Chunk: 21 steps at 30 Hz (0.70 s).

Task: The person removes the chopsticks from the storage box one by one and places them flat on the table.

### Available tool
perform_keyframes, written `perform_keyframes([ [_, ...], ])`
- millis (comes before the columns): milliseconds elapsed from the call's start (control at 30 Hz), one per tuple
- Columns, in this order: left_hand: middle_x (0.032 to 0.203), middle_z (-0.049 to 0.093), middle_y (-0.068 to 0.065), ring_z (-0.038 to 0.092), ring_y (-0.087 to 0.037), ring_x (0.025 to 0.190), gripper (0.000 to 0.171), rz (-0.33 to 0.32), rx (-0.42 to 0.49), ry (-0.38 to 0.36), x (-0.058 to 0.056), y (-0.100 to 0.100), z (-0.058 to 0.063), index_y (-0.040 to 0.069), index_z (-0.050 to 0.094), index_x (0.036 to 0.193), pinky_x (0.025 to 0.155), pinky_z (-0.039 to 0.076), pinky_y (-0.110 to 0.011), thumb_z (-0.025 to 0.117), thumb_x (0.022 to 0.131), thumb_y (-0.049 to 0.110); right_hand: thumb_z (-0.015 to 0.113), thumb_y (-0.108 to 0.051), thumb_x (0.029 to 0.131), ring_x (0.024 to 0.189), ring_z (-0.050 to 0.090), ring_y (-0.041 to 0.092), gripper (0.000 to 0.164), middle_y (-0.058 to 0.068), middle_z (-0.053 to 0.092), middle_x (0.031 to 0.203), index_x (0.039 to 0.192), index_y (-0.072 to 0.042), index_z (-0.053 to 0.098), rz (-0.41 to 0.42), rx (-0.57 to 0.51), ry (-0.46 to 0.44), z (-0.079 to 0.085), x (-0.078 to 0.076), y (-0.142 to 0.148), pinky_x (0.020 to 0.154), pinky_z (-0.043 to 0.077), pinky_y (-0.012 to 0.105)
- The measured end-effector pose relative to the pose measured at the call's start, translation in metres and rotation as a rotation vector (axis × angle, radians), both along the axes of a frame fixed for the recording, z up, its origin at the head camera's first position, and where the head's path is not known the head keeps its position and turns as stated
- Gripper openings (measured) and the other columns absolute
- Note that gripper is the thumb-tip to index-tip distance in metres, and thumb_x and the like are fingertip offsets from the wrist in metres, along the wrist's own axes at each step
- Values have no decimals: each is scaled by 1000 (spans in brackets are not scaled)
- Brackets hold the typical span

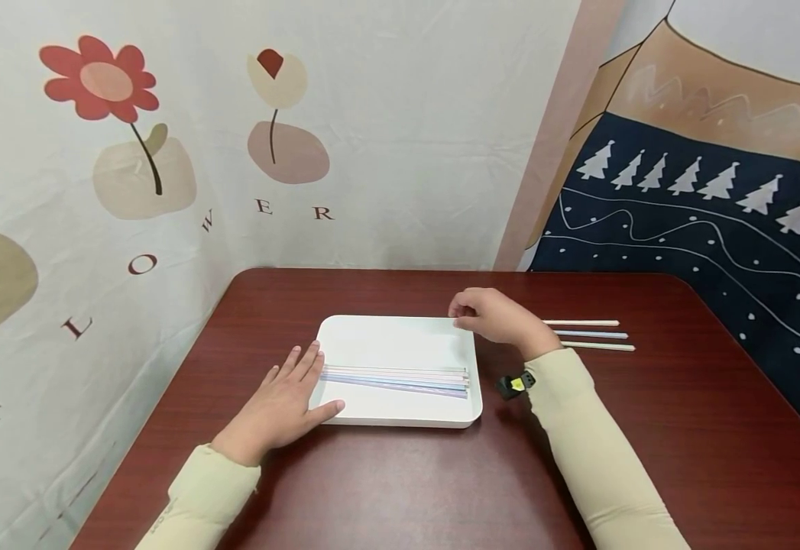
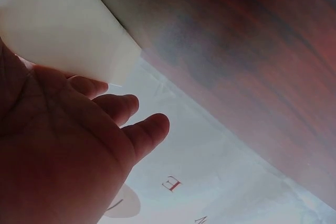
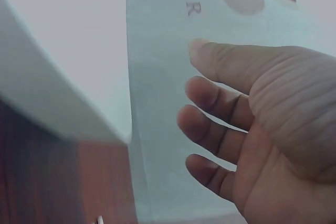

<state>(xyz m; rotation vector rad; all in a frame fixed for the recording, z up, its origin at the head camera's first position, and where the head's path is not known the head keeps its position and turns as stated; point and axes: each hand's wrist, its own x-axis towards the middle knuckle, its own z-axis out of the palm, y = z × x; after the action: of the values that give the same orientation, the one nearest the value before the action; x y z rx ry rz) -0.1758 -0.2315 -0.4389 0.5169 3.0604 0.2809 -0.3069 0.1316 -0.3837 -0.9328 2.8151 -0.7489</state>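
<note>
A white rectangular tray (image 1: 389, 341) lies on the table, with a row of several thin pastel sticks (image 1: 400, 380) side by side in it. My left hand (image 1: 279, 409) rests at the tray's left rim, fingers straight and spread. In the left wrist view, the left hand (image 2: 63, 124) has its fingers beside the pale tray wall (image 2: 73, 30). Over the tray's far right corner is my right hand (image 1: 499, 321), fingers loosely bent. The right wrist view shows nothing between the thumb and fingers of the right hand (image 3: 268, 119), which is apart from the tray (image 3: 68, 40).
Three more thin sticks (image 1: 588, 334) lie on the reddish-brown table (image 1: 400, 489), right of the tray behind the right wrist. A small dark device (image 1: 515, 384) with a yellow mark sits at the right cuff. Printed cloth (image 1: 400, 137) hangs behind the table.
</note>
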Motion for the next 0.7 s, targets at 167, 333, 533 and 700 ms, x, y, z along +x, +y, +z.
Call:
perform_keyframes([
  [167, 164, 17, -14, 15, -43, 148, 98, 1, 0, 0, 1, 0, 1, -3, 29, 154, 111, 22, -66, 39, 93, 74, 67, -12, 95, 86, 57, 17, 10, -2, 65, 99, 105, -11, 71, 78, 6, 3, -4, -1, -23, 76, 50, 33],
  [333, 164, 17, -14, 15, -43, 148, 98, 3, -1, -2, 1, 0, 2, -3, 30, 154, 111, 22, -66, 40, 93, 73, 67, -12, 95, 84, 56, 15, 10, -3, 63, 95, 105, -9, 70, 131, -8, -32, -8, 1, -42, 74, 49, 31],
  [533, 164, 16, -14, 13, -43, 148, 98, 5, -2, -4, 1, 1, 2, -3, 29, 154, 112, 21, -65, 40, 93, 73, 67, -11, 95, 83, 55, 13, 7, -6, 62, 91, 102, -11, 70, 192, -15, -94, -20, 0, -62, 72, 49, 29],
  [700, 164, 17, -15, 14, -43, 148, 98, 8, -7, 0, 0, 1, 1, -3, 30, 153, 111, 22, -66, 42, 93, 72, 67, -11, 95, 80, 55, 10, 5, -8, 61, 86, 96, -15, 68, 250, 8, -128, -32, 0, -79, 72, 48, 27],
])
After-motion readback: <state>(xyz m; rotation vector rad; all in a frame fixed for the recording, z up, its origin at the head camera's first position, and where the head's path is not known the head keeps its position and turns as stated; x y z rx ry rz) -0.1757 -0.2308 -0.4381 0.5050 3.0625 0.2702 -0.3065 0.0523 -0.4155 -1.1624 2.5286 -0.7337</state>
